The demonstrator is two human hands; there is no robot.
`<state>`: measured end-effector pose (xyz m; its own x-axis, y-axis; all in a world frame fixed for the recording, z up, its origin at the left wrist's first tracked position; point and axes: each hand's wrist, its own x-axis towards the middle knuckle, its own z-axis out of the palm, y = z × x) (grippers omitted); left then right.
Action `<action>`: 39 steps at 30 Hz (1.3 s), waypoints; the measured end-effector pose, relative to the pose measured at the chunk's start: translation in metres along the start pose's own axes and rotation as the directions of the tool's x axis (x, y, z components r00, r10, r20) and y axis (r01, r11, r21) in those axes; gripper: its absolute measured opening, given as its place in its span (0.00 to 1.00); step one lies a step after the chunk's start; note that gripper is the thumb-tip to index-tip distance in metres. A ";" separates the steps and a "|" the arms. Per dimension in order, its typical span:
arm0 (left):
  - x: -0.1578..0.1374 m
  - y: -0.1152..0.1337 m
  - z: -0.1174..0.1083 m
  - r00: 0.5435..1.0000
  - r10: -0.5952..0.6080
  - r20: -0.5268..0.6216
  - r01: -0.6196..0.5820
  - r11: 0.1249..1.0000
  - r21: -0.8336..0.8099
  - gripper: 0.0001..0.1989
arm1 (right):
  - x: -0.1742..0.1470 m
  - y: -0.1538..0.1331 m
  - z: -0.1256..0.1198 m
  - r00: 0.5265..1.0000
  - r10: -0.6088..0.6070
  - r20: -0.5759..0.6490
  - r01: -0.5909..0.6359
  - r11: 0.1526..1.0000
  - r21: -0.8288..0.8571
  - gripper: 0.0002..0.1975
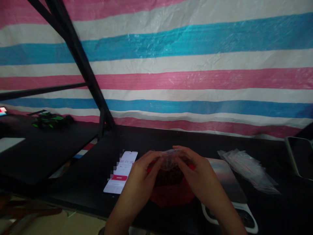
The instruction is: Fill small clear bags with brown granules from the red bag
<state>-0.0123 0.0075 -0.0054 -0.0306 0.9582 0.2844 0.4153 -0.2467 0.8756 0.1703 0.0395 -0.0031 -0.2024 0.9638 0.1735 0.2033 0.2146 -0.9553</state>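
A small clear plastic bag (169, 160) is pinched between both hands, above a red container (171, 196). My left hand (144, 169) grips the bag's left side with thumb and fingers closed. On the other side, my right hand (193, 165) has its fingers closed on the bag too. Dark, small-looking contents (168, 178) fill the container below; dim light hides what they are. Both wrists pass over the container's front sides. To the right lies a loose pile of clear zip bags (251, 171) with red lines.
A phone (119, 182) showing a timer lies left of the container. Right of it are a flat grey-and-pale object (226, 182) and, farther off, a dark-screened device (300, 158). A black post (85, 71) rises at left, near a green-black toy car (52, 120). Striped sheeting (195, 78) hangs behind.
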 end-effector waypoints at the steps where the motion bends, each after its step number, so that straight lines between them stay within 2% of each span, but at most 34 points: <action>1: 0.000 0.000 0.000 1.000 0.000 -0.003 0.000 1.000 0.004 0.13 | 0.000 0.000 0.000 1.000 -0.006 0.002 0.006 1.000 -0.002 0.18; 5: 0.001 0.001 0.001 1.000 -0.019 -0.017 0.019 1.000 0.000 0.12 | -0.001 0.001 0.000 0.998 -0.039 -0.043 0.040 0.999 0.001 0.19; 9: 0.001 0.001 0.003 1.000 -0.003 -0.002 0.003 1.000 -0.012 0.12 | -0.001 0.002 0.004 0.998 -0.054 0.016 0.055 0.997 -0.055 0.17; 14: -0.001 0.003 0.003 1.000 0.006 0.010 -0.006 1.000 -0.009 0.14 | -0.002 0.004 0.003 0.997 -0.067 -0.037 0.067 0.998 -0.012 0.19; 21: 0.000 0.002 0.003 1.000 -0.012 -0.007 0.012 1.000 -0.011 0.13 | -0.002 0.003 0.001 0.995 -0.037 0.088 0.040 0.998 -0.040 0.12; 27: -0.001 0.007 0.002 0.985 -0.091 -0.144 0.080 0.993 -0.082 0.14 | 0.000 0.001 0.001 0.999 -0.008 -0.034 0.009 0.999 0.042 0.07; 31: -0.002 0.008 0.004 0.964 -0.124 -0.233 0.097 0.987 -0.126 0.15 | -0.002 0.001 0.002 1.000 0.007 0.006 -0.008 0.989 0.149 0.13; 33: -0.002 0.008 0.005 0.955 -0.160 -0.249 0.122 0.979 -0.161 0.15 | -0.002 -0.001 0.003 1.000 0.009 0.017 -0.012 0.985 0.171 0.12; 36: -0.001 0.009 0.004 0.941 -0.194 -0.275 0.132 0.964 -0.229 0.15 | 0.000 -0.002 -0.005 0.999 -0.022 -0.045 0.028 0.989 0.142 0.09; 38: -0.001 0.010 0.001 0.923 -0.190 -0.335 0.109 0.963 -0.246 0.15 | 0.002 -0.001 -0.022 0.985 -0.045 -0.167 0.062 0.993 0.097 0.11; 39: -0.001 0.011 -0.001 0.910 -0.184 -0.370 0.097 0.966 -0.241 0.14 | 0.003 0.002 -0.035 0.963 -0.049 -0.264 0.070 0.995 0.068 0.12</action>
<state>-0.0090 0.0038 0.0045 -0.4412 0.8641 0.2421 0.1788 -0.1797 0.9673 0.2038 0.0482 0.0038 0.0483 0.9596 0.2773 0.1226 0.2698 -0.9551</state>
